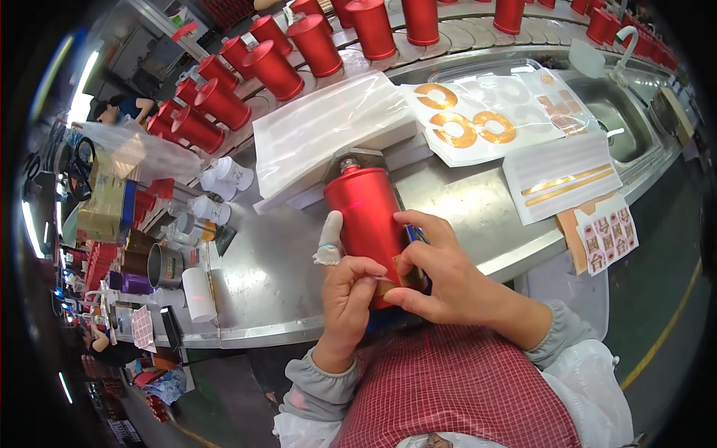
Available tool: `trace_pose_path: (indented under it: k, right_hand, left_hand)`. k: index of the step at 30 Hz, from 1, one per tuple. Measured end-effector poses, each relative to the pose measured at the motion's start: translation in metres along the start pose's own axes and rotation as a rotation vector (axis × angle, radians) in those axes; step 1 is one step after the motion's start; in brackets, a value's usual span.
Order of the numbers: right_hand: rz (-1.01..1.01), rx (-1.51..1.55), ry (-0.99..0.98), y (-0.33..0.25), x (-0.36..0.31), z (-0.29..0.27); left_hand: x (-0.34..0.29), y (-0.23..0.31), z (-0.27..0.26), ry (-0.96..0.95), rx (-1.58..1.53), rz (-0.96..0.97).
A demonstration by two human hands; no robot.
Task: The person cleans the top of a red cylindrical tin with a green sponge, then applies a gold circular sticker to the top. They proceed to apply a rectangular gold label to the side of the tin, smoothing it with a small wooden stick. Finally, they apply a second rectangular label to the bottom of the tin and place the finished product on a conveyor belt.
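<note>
A matte red bottle [366,205] lies in front of me on a dark support, its clear-capped neck pointing away. Both my hands are at its base end. My left hand [347,295] is closed in a pinch on a thin gold sticker [383,287] against the bottle. One finger, in a white fabric finger cover [330,233], stretches along the bottle's left side. From the right, my right hand [441,272] curls round the bottle, its thumb and a finger closed at the same sticker. The sticker's far part is hidden by my fingers.
Beyond the steel worktop [261,276], several red bottles [276,71] stand on a curved conveyor [463,33]. White padded blocks [328,127] lie behind the bottle. At right are gold sticker sheets [478,127], a strip sheet [560,179], printed labels [609,231] and a sink [616,119]. A paper roll [199,295] stands left.
</note>
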State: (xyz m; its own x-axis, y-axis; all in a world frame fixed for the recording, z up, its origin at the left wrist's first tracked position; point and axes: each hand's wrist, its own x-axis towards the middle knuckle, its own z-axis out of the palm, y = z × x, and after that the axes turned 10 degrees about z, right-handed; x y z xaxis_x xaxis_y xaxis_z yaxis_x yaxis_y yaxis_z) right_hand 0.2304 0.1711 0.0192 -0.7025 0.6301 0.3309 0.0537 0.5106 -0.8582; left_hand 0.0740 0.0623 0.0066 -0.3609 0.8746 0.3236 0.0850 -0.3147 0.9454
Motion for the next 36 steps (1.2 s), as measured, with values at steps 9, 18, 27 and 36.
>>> trace_pose_path:
  k: [9, 18, 27, 36]
  right_hand:
    - [0.01, -0.238, 0.068, -0.013, 0.01, 0.011]
    - [0.026, -0.109, 0.058, -0.01, 0.011, 0.015]
    - [0.003, -0.083, 0.05, -0.003, 0.012, 0.013]
    - [0.026, -0.103, 0.061, 0.026, -0.017, -0.018]
  left_hand:
    - [-0.009, -0.019, -0.005, 0.039, 0.03, 0.211]
    - [-0.039, -0.027, -0.003, -0.121, 0.737, 0.358]
    - [-0.036, -0.023, 0.001, -0.11, 0.847, 0.396]
    - [-0.038, -0.021, 0.001, -0.065, 0.595, 0.316]
